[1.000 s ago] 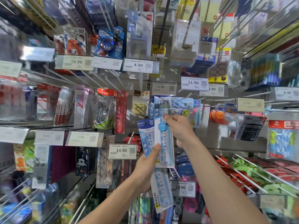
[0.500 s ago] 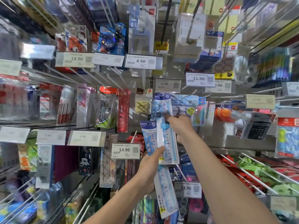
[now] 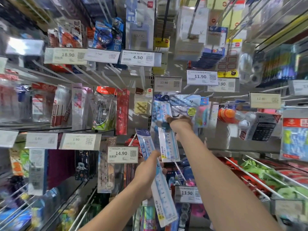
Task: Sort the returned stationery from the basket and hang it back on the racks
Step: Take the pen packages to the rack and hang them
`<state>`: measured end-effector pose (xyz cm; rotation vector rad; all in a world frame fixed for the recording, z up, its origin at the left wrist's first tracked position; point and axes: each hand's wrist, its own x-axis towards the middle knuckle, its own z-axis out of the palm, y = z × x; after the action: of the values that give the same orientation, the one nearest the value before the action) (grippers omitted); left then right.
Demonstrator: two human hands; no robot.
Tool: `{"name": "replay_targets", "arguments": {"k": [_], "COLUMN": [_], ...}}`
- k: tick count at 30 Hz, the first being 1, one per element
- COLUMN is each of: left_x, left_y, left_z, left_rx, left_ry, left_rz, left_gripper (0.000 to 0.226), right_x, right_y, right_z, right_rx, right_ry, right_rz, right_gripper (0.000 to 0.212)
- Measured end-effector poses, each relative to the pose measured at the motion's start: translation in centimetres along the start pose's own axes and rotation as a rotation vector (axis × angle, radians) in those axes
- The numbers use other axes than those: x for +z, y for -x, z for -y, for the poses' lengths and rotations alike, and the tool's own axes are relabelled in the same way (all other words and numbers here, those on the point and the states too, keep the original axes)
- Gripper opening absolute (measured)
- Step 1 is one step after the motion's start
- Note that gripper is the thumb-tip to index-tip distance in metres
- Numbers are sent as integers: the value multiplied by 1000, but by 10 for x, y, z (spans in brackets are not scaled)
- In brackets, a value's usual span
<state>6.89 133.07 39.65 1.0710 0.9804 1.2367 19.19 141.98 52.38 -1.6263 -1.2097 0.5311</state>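
Two pale-blue packaged 20 cm rulers are in my hands in front of the peg racks. My right hand [image 3: 179, 125] pinches the upper ruler pack [image 3: 164, 129] near its middle, holding its top up by the hook [image 3: 190, 95] under the 12.90 tag [image 3: 167, 84]. My left hand [image 3: 148, 172] grips the second ruler pack [image 3: 160, 189], which slants down to the right below the first. The basket is out of view.
Peg hooks with hanging stationery fill the wall: a red pack [image 3: 122, 110], erasers [image 3: 141, 104], a calculator [image 3: 261, 129], table-tennis balls [image 3: 233, 115]. Price tags 14.90 [image 3: 122, 154] and 13.90 [image 3: 187, 193] jut out near my arms. Bare white pegs [image 3: 250, 177] stick out at lower right.
My right hand has pushed the upper ruler pack further up and back toward the hook. My left hand with the second ruler has stayed about where it was.
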Motion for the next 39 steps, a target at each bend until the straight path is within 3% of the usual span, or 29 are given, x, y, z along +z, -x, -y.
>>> {"name": "replay_targets", "arguments": {"k": [2,7,9,11,14,16,17,20,23,25,27,30,39], "left_x": [2,13,18,23,22,19,18,17,18,16,14,18,17], "left_y": [-2,4,7,14,14,15,15,17,20,18,18,13,16], "left_z": [2,-2,-1,-3,-6,-9,-10,-10,-11,-10,-9,-7,-8], "left_rx": [18,140,181,219,248,246,235,207,197,200,195,205,192], "left_ry": [-9,-62,-104,-131,-81,-36,-11,16,-1,20,37,69,70], "left_rz": [-49,-75,-23,8,21,-2,-8,29,75,144,182,128,102], "left_gripper": [39,33,32,22,10,14,15,22,45,17,12,23,20], "right_x": [-1,-3,-7,-13,-24,-32,-33,-28,-29,-32,-32,-29,-26], "right_y": [1,1,11,32,68,80,81,72,68,67,63,56,48], "right_z": [-3,-33,-46,-54,-60,-71,-77,-83,-58,-37,-24,-16,2], "right_rx": [-6,-41,-148,-282,-243,-220,-240,-363,-404,-416,-446,-472,-374], "right_ry": [11,-50,123,89,-330,-444,-429,-387,-501,-550,-532,-512,-433], "right_rz": [-10,-50,-129,-124,377,699,764,628,418,304,224,162,44], "right_gripper": [74,47,39,35,42,39,33,28,23,20,16,19,24]}}
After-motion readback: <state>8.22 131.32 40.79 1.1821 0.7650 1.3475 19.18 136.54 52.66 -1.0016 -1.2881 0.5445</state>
